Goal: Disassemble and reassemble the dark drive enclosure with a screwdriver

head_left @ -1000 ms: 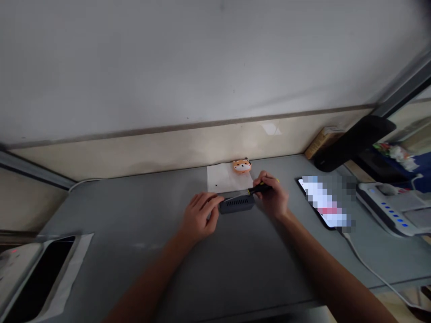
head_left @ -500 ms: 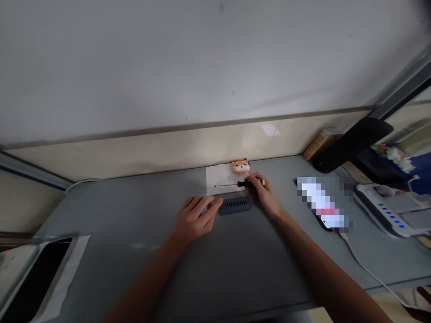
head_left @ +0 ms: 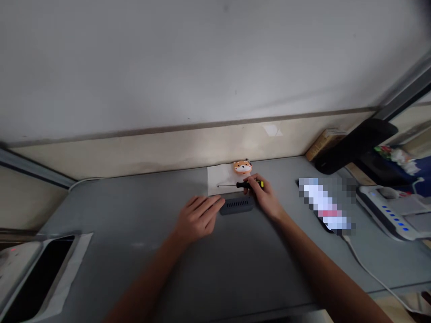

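My right hand (head_left: 264,195) is closed around the black and yellow handle of a small screwdriver (head_left: 245,184). The thin shaft points left over a sheet of white paper (head_left: 218,172), and a tiny dark speck shows at its tip, too small to name. Just below lies a dark grey case (head_left: 237,206) with a row of slots, flat on the table. My left hand (head_left: 198,217) has its fingers together, their tips on the left end of that case; the thumb is mostly hidden. An orange and white dog-faced trinket (head_left: 242,167) rests on the paper's right part.
A phone (head_left: 323,204) with a lit, blurred screen lies at right, its white cable (head_left: 363,264) trailing. Beyond are a power strip (head_left: 393,215), a black cylinder (head_left: 357,146) and a box (head_left: 325,143). A dark-screened device (head_left: 43,273) lies at left. A wall (head_left: 161,148) borders the table's back.
The fingers of my left hand have drawn together at the case's left end. The screwdriver stays over the paper in my right hand, nearly still. The view has shifted slightly.
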Demonstrator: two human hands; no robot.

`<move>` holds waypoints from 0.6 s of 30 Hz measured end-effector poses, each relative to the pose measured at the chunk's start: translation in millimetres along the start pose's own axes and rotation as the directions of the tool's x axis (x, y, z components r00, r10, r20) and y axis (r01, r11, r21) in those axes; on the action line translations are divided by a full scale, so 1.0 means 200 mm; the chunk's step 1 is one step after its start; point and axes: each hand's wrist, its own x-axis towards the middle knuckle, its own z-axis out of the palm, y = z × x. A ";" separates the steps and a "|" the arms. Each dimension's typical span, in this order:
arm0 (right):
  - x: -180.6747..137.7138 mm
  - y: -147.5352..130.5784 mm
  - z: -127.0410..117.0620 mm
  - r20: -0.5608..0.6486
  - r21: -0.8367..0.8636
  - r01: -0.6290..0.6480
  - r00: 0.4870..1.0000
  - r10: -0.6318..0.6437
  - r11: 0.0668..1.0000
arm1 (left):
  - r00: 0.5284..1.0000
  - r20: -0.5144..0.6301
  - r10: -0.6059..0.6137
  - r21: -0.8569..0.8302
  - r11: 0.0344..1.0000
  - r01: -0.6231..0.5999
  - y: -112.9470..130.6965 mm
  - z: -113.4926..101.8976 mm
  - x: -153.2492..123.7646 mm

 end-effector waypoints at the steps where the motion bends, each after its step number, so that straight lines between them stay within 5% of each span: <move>1: 0.00 0.00 0.00 -0.015 0.010 -0.007 1.000 0.007 1.000 | 1.000 -0.002 -0.004 -0.006 1.000 0.004 0.00 0.00 0.00; 11: 0.05 -0.05 -0.09 -0.355 0.296 0.074 0.934 0.038 0.952 | 0.999 -0.022 -0.042 -0.024 0.999 0.041 -0.02 0.01 0.00; 18: 0.06 -0.08 -0.12 -0.414 0.432 0.080 0.903 0.118 0.898 | 0.970 -0.056 -0.236 -0.105 0.968 0.229 -0.03 0.01 0.00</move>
